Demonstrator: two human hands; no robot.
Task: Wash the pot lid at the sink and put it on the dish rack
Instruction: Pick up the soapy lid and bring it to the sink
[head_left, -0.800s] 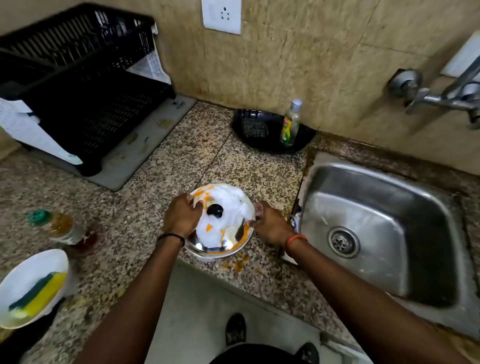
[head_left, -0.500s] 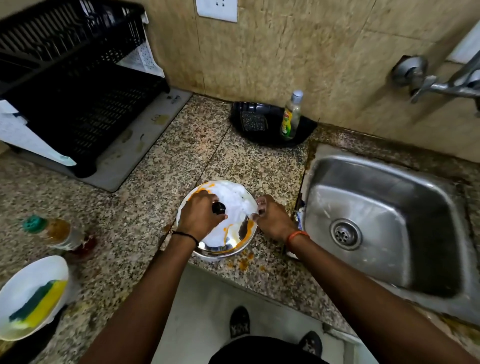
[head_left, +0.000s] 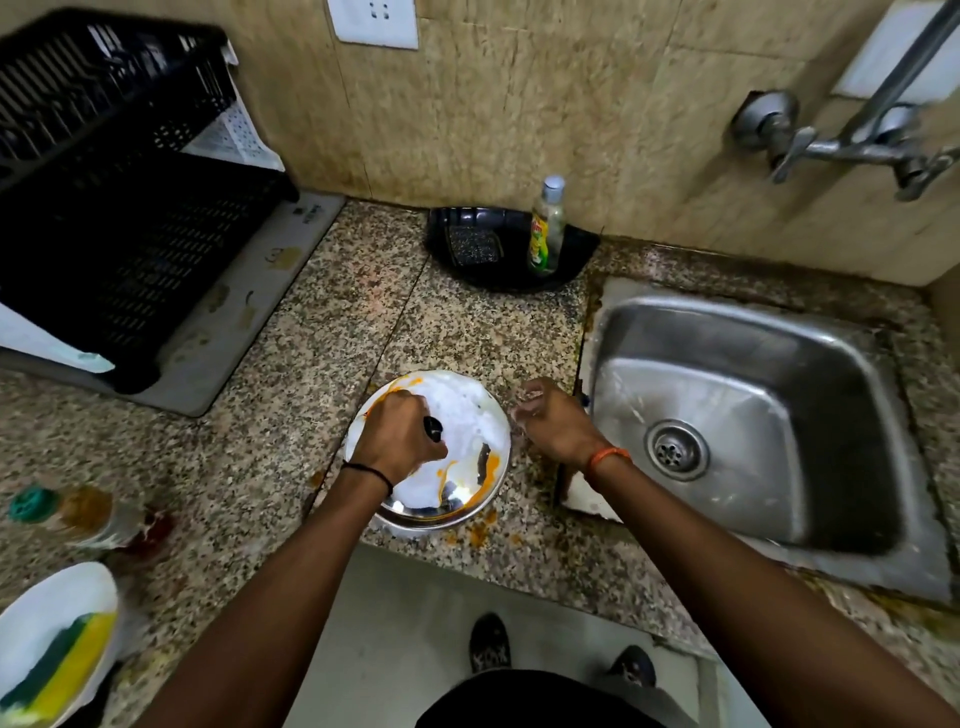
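A round steel pot lid (head_left: 470, 467), smeared with white and orange residue, lies on the granite counter near its front edge. My left hand (head_left: 397, 441) is closed around the lid's black knob (head_left: 432, 428). My right hand (head_left: 553, 423) hovers just right of the lid's rim with loosely curled fingers and holds nothing I can see. The steel sink (head_left: 748, 415) is to the right, with its wall tap (head_left: 841, 148) above. The black dish rack (head_left: 114, 208) stands at the back left.
A dish soap bottle (head_left: 546, 228) stands in a black tray (head_left: 498, 249) with a scrubber against the wall. At the left are a lying bottle (head_left: 83, 512) and a white bowl (head_left: 47, 613) holding a green-yellow sponge (head_left: 65, 660). Orange spills (head_left: 483, 530) dot the counter's edge.
My left hand has moved from the lid's left rim onto the knob and closed on it. My right hand has come off the lid's right rim.
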